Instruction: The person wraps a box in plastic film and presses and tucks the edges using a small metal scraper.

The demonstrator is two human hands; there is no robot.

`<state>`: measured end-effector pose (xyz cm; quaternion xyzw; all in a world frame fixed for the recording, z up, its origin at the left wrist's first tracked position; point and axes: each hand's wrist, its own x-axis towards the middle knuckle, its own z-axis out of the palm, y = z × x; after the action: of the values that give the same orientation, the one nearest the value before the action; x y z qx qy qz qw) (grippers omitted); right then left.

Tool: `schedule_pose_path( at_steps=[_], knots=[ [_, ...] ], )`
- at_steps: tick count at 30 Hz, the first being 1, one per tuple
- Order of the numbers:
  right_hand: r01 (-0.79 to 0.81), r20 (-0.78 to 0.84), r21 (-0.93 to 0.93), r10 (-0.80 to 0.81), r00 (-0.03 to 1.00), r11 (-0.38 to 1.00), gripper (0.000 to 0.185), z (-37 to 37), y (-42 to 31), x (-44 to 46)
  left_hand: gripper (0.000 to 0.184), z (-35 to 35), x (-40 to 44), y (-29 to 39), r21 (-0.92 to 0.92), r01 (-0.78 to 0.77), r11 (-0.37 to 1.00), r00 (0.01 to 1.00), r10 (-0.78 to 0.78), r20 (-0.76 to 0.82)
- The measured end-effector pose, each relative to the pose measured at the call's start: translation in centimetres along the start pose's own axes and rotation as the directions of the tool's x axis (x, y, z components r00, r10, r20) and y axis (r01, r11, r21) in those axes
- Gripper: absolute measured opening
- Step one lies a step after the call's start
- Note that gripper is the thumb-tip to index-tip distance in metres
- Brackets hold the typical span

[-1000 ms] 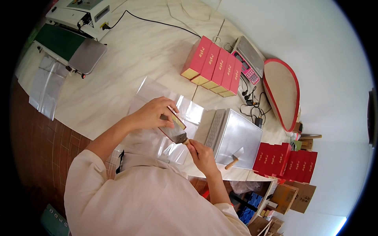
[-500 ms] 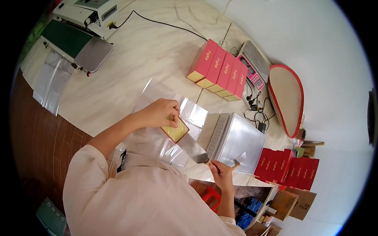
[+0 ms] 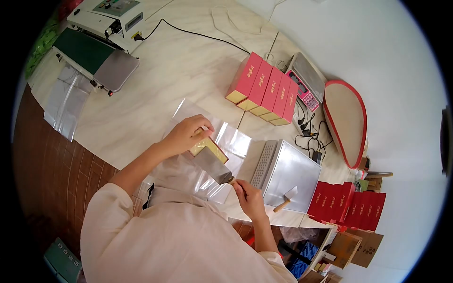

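Observation:
My left hand (image 3: 192, 134) grips a small open box (image 3: 217, 150) with a yellow inside and a thin red edge, holding it at its upper left end. In my right hand (image 3: 251, 199) is a scraper (image 3: 213, 166) with a broad, flat metal blade. The blade lies against the box's lower side in view; whether it is inside or only over it, I cannot tell. Clear plastic sheets (image 3: 237, 141) spread on the table beneath both hands. To the right of my right hand, a small trowel (image 3: 285, 200) with a wooden handle rests on a metal-topped case (image 3: 295, 172).
Several red boxes (image 3: 264, 89) stand in a row behind, beside a scale with a pink keypad (image 3: 303, 89). Black cables (image 3: 309, 137) tangle near a red-rimmed tray (image 3: 347, 125) against the wall. More red boxes (image 3: 330, 203) sit at right. A machine (image 3: 96, 59) occupies the far left.
My right hand has moved left, bringing the scraper blade from the box's lower right corner to overlap the box. The small trowel's handle is now uncovered. The view has shifted slightly.

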<state>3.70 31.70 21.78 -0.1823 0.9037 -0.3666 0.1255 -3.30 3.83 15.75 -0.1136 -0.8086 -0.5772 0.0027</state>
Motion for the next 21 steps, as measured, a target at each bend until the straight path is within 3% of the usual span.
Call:
schedule_pose_path(
  at_steps=[2,4,5,7,10,13,21],
  knots=[
    [0.003,-0.009,-0.022,-0.003,1.0,1.0,0.016,0.0,0.1,0.1,0.016,0.3,-0.9,-0.9,-0.085,0.072,0.994,0.995,-0.077,-0.061],
    [0.049,-0.065,-0.07,-0.053,0.996,0.996,0.017,0.3,0.3,0.1,0.032,1.9,-1.9,-2.7,-0.432,0.065,0.9,0.971,-0.157,-0.181],
    [0.045,-0.062,-0.068,-0.049,0.997,0.997,0.017,0.4,0.4,0.1,0.032,2.6,-2.3,-3.6,-0.434,0.07,0.898,0.971,-0.161,-0.179],
    [0.114,-0.104,-0.183,-0.135,0.985,0.976,0.017,0.5,0.4,0.2,0.05,3.7,-2.7,-4.3,-0.532,-0.118,0.838,0.962,-0.036,-0.271],
    [0.125,-0.074,-0.271,-0.15,0.986,0.954,0.018,0.3,0.5,-0.1,0.066,4.3,-2.9,-4.4,-0.514,-0.095,0.853,0.938,-0.096,-0.332],
    [0.087,-0.052,-0.263,-0.105,0.993,0.961,0.014,-0.7,0.0,-0.4,0.073,4.7,-2.0,-6.1,-0.416,-0.125,0.901,0.921,-0.051,-0.386],
    [0.093,-0.028,-0.321,-0.108,0.994,0.942,0.014,-1.6,1.0,-2.2,0.073,5.1,-1.4,-6.8,-0.445,-0.11,0.889,0.907,-0.094,-0.41]
  ],
)
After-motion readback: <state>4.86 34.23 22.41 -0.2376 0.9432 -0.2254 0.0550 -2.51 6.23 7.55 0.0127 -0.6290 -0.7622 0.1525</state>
